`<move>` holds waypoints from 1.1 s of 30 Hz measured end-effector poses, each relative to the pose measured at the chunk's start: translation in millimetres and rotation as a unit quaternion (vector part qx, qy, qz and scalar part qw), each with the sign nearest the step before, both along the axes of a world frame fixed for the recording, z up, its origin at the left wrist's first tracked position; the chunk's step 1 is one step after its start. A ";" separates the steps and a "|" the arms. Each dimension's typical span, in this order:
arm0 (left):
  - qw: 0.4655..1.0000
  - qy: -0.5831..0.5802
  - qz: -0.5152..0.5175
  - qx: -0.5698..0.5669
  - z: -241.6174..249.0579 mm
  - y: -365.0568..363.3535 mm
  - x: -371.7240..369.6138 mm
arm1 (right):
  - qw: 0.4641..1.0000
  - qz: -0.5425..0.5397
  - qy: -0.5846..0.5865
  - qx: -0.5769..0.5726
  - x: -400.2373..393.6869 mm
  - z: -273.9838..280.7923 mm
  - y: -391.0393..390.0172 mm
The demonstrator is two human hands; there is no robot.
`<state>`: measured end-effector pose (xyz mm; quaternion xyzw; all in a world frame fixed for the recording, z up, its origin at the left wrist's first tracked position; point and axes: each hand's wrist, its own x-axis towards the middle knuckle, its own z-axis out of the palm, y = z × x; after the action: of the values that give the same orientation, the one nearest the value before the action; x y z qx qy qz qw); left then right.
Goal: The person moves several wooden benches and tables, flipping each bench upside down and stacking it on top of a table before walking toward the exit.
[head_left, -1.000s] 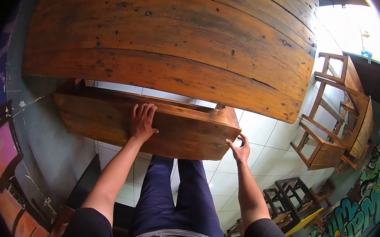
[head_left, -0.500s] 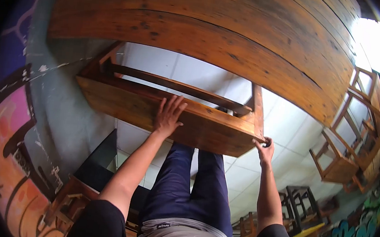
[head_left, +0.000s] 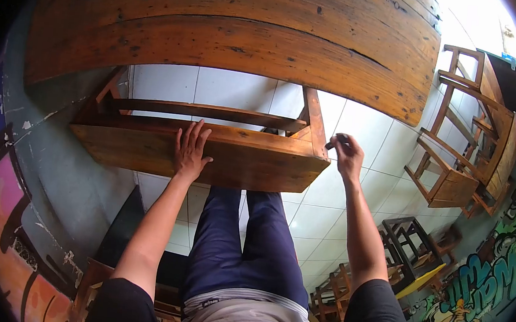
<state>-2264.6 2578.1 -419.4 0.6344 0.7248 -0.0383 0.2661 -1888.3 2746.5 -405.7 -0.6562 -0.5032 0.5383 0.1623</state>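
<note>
A brown wooden bench (head_left: 258,164) lies tipped over in front of my legs, its broad seat board turned towards me and its legs and crossbar pointing away. My left hand (head_left: 191,150) rests on the seat board near its upper edge, fingers spread. Just off the bench's right end is my right hand (head_left: 348,156), with its fingers curled together. Something dark shows at those fingertips, but I cannot make out what it is. Beyond the bench stands a long wooden table (head_left: 237,46) with a worn plank top.
Upturned wooden furniture (head_left: 478,137) is on the right. Behind it to the lower right are a dark stool frame (head_left: 408,235) and more wooden pieces. A painted wall (head_left: 27,202) rises close on the left. White tiles (head_left: 356,194) cover the floor.
My right hand has come off the bench's right corner and is now slightly apart from it. My left hand stays on the seat board. The view has shifted to the right.
</note>
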 end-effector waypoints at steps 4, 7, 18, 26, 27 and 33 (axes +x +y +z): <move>1.000 0.007 0.002 -0.013 3.5 1.7 2.8 | 0.999 0.031 -0.016 0.024 2.2 -14.6 3.8; 1.000 0.014 -0.007 -0.017 1.7 0.4 2.1 | 0.994 -0.018 -0.050 0.099 -8.8 -3.1 7.2; 0.999 -0.001 -0.005 0.032 -12.3 -11.3 4.6 | 0.993 0.078 -0.076 0.047 28.2 -28.2 -4.9; 0.998 0.053 -0.029 -0.020 -8.4 -23.6 -0.5 | 0.969 -0.209 -0.093 -0.090 104.0 -78.7 -47.7; 0.996 0.063 -0.049 -0.027 -7.7 -24.3 -0.2 | 0.951 -0.198 -0.121 -0.206 96.8 -72.8 -53.8; 0.988 0.120 -0.097 -0.031 -11.1 -28.4 -3.2 | 0.922 -0.218 -0.092 -0.307 65.9 -80.8 -86.2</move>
<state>-2267.8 2549.7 -430.5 0.6841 0.6846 -0.1622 0.1923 -1822.4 2660.2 -486.5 -0.8142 -0.1707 0.5546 0.0191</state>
